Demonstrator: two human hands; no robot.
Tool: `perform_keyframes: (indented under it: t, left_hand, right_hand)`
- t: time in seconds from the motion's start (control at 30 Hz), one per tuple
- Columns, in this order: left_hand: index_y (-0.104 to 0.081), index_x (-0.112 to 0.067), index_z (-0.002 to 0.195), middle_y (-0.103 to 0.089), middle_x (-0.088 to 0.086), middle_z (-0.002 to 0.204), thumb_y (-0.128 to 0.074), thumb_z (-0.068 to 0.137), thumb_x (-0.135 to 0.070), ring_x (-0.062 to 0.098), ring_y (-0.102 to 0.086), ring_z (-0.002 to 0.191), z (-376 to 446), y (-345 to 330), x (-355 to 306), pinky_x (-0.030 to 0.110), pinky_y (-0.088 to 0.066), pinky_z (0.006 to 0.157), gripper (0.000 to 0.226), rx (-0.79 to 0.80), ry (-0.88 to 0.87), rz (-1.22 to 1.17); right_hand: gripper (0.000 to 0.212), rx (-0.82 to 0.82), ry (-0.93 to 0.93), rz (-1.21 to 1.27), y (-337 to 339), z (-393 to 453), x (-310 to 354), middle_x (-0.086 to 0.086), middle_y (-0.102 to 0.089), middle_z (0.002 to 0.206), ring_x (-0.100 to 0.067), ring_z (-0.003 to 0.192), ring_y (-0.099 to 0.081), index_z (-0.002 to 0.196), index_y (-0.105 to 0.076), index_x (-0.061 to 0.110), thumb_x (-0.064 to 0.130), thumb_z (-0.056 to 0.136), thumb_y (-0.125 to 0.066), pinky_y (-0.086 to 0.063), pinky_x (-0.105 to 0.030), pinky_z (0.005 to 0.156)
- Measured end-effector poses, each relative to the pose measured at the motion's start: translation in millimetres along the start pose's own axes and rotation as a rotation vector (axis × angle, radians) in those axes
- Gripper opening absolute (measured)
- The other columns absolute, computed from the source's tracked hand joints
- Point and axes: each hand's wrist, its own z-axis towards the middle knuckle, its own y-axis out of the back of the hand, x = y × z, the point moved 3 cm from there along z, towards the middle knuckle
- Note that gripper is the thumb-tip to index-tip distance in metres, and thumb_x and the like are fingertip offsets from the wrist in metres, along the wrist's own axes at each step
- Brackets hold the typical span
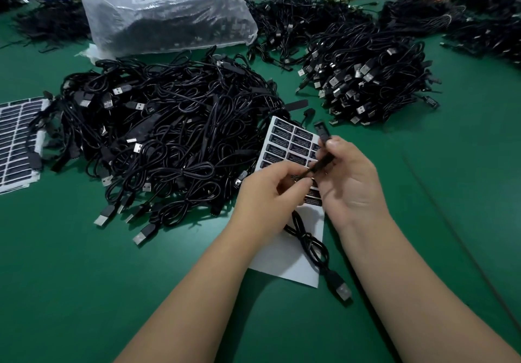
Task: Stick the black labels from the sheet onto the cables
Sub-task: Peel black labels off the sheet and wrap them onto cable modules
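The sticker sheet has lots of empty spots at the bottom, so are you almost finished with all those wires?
Not nearly. The lower part of the label sheet is bare, so some labels are used. Right now the left hand and right hand hold one cable over it, seemingly for a label. Rows of black labels remain, another sheet waits at left, and big piles and a full bag of cables remain.
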Motion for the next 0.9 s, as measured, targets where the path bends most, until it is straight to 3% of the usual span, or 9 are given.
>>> perform_keyframes:
  t: [0.17,0.3,0.37,0.47,0.53,0.6,0.7,0.8,0.9]
  left_hand:
    - [-0.074,-0.025,0.074,-0.062,-0.002,0.057,-0.059,0.090,0.000,0.013,-0.054,0.052,2,3,-1,0.025,-0.046,0.055,0.033,0.155,0.109,-0.396]
    - [-0.072,-0.024,0.090,-0.063,0.000,0.061,-0.056,0.088,0.005,0.013,-0.050,0.050,5,3,2,0.024,-0.045,0.048,0.034,0.101,0.160,-0.472]
    - [-0.070,-0.025,0.096,-0.062,-0.004,0.063,-0.059,0.087,0.004,0.011,-0.049,0.049,4,5,1,0.024,-0.045,0.045,0.032,0.013,0.110,-0.430]
    - [-0.070,-0.039,0.096,-0.063,-0.012,0.071,-0.067,0.087,-0.007,0.006,-0.053,0.057,1,8,0,0.026,-0.051,0.054,0.034,-0.124,-0.059,-0.126]
    - [-0.072,-0.034,0.102,-0.062,-0.012,0.074,-0.068,0.088,-0.013,0.001,-0.053,0.063,-2,10,-2,0.015,-0.045,0.061,0.025,-0.189,-0.177,0.074]
    - [-0.072,-0.024,0.110,-0.060,-0.015,0.071,-0.064,0.091,-0.017,-0.002,-0.053,0.065,-2,11,-2,0.006,-0.038,0.061,0.022,-0.207,-0.213,0.180]
    - [-0.070,-0.025,0.108,-0.064,-0.013,0.067,-0.055,0.095,-0.023,-0.003,-0.055,0.063,-1,8,0,0.007,-0.038,0.058,0.020,-0.095,-0.171,0.234]
    - [-0.064,-0.039,0.080,-0.065,-0.011,0.060,-0.048,0.099,-0.022,-0.001,-0.050,0.053,0,5,-1,0.015,-0.038,0.055,0.031,0.106,-0.089,0.126]
    - [-0.069,-0.034,0.083,-0.061,-0.008,0.053,-0.052,0.098,-0.028,0.011,-0.049,0.053,1,7,-2,0.024,-0.040,0.054,0.024,0.131,0.022,-0.073]
  right_hand:
    - [0.007,0.014,-0.039,0.013,3,3,1,0.001,-0.049,0.058,-0.006,0.044,-0.042,0.058,-0.068,0.017,0.012,0.062,-0.068,-0.035,-0.016,0.042]
    - [0.015,0.080,-0.090,-0.026,-2,0,-2,0.004,-0.049,0.049,-0.003,0.038,-0.044,0.077,-0.059,0.007,0.011,0.065,-0.066,-0.038,-0.016,0.036]
    - [0.020,0.077,-0.150,0.008,-1,-1,-3,0.004,-0.055,0.051,-0.003,0.039,-0.050,0.082,-0.057,0.006,0.014,0.065,-0.063,-0.044,-0.015,0.038]
    - [0.030,0.095,-0.225,0.091,1,-2,-4,0.004,-0.061,0.056,-0.002,0.042,-0.053,0.094,-0.055,0.006,0.019,0.067,-0.060,-0.049,-0.015,0.043]
    - [0.033,0.126,-0.253,0.151,1,-3,-3,0.005,-0.063,0.060,-0.002,0.043,-0.053,0.100,-0.050,0.007,0.019,0.070,-0.056,-0.050,-0.016,0.046]
    - [0.024,0.155,-0.271,0.186,1,-3,-4,0.003,-0.066,0.068,-0.003,0.044,-0.054,0.093,-0.053,0.008,0.018,0.071,-0.056,-0.051,-0.017,0.047]
    - [0.032,0.188,-0.280,0.264,-1,-4,-2,-0.004,-0.068,0.077,-0.007,0.047,-0.057,0.078,-0.061,0.010,0.015,0.053,-0.080,-0.049,-0.017,0.043]
    - [0.062,0.193,-0.278,0.380,3,-3,3,-0.016,-0.071,0.085,-0.019,0.059,-0.070,0.075,-0.057,0.009,0.003,0.026,-0.094,-0.055,-0.023,0.047]
    - [0.053,0.221,-0.291,0.459,-1,-5,4,-0.029,-0.069,0.097,-0.037,0.083,-0.072,0.074,-0.057,-0.001,-0.007,0.033,-0.090,-0.060,-0.035,0.060]
